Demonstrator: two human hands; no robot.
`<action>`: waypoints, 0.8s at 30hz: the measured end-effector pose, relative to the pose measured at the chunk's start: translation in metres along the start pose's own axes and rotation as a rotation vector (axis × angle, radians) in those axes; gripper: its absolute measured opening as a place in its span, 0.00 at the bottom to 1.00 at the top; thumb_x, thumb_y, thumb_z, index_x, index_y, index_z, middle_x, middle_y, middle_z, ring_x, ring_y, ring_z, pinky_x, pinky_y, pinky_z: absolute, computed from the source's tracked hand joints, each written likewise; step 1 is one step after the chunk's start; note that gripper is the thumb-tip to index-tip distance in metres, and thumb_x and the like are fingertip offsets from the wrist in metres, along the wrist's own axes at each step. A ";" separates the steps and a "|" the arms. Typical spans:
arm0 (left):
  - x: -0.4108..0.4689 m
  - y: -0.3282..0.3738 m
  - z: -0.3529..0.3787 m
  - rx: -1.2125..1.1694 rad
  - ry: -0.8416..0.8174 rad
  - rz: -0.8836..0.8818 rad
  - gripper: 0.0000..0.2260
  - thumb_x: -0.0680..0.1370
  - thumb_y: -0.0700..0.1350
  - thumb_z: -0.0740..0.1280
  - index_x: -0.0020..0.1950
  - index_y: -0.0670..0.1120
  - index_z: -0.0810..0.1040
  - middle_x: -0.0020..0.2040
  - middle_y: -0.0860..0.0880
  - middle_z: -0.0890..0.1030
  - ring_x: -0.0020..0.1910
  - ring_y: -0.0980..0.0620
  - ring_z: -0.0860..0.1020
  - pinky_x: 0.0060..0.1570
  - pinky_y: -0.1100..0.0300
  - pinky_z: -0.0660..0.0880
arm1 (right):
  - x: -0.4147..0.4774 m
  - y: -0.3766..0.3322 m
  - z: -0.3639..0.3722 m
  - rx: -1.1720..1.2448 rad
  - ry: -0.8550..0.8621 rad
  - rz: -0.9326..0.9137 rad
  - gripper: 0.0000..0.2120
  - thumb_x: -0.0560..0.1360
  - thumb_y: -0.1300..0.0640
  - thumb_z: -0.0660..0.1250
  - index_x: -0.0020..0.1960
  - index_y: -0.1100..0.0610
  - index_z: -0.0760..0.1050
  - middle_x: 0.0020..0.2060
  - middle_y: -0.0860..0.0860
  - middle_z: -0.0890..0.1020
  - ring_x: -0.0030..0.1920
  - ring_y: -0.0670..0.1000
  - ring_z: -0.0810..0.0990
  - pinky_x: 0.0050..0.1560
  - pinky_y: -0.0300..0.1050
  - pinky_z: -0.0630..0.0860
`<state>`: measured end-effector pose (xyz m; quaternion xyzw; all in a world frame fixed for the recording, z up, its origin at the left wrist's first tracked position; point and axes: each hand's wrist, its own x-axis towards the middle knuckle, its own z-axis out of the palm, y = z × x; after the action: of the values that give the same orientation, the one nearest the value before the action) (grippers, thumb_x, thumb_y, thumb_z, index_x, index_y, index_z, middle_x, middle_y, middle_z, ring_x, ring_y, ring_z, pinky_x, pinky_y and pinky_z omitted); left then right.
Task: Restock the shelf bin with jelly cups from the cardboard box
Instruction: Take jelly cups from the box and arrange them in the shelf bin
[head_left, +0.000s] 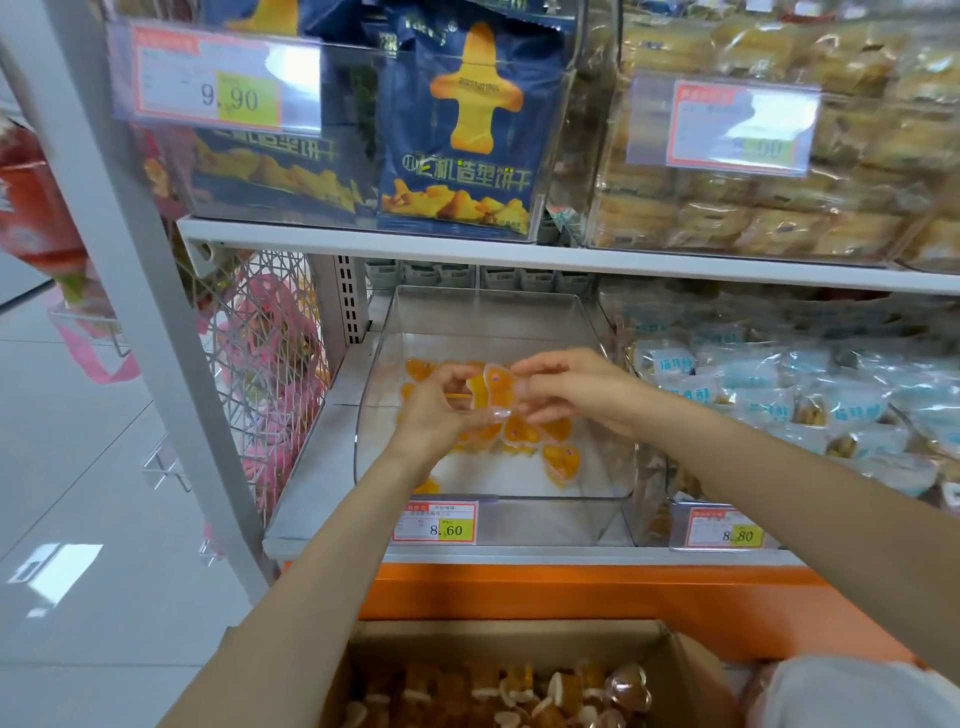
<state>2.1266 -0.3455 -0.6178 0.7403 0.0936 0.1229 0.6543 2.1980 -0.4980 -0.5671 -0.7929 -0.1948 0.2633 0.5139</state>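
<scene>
Above the box (509, 631), mid-restock: pinching cups (493, 389) between left hand (436, 410) and right hand (571, 389), bin (483, 312) directly beneath them; next, likely lowering and releasing.

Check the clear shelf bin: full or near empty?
Near empty: the shelf bin holds only a few scattered jelly cups; bare floor shows.

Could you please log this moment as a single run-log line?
stage: restocking | left hand: holds jelly cups | right hand: pinches same cups | shelf bin: few loose cups inside | cardboard box: well stocked
</scene>
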 end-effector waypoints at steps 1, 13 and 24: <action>0.000 0.000 0.002 -0.019 -0.010 0.012 0.22 0.66 0.35 0.76 0.56 0.47 0.74 0.49 0.47 0.78 0.46 0.53 0.78 0.46 0.60 0.78 | 0.000 -0.001 0.003 0.000 0.019 -0.007 0.20 0.73 0.63 0.70 0.64 0.62 0.72 0.49 0.57 0.80 0.46 0.52 0.81 0.46 0.41 0.80; 0.000 0.003 -0.011 0.162 -0.187 0.020 0.20 0.71 0.30 0.69 0.61 0.43 0.73 0.59 0.42 0.76 0.53 0.50 0.76 0.52 0.60 0.75 | 0.012 0.008 -0.002 -0.425 0.046 -0.087 0.22 0.64 0.62 0.78 0.54 0.54 0.72 0.43 0.52 0.76 0.42 0.49 0.74 0.42 0.42 0.73; 0.005 -0.028 -0.025 0.983 -0.406 -0.169 0.21 0.72 0.45 0.73 0.62 0.45 0.73 0.63 0.45 0.71 0.60 0.47 0.72 0.57 0.59 0.71 | 0.022 0.042 0.017 -1.052 -0.088 -0.103 0.30 0.65 0.57 0.78 0.62 0.56 0.68 0.59 0.52 0.72 0.58 0.51 0.71 0.52 0.40 0.67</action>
<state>2.1239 -0.3169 -0.6426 0.9581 0.0708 -0.1341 0.2430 2.2067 -0.4893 -0.6160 -0.9211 -0.3607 0.1376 0.0502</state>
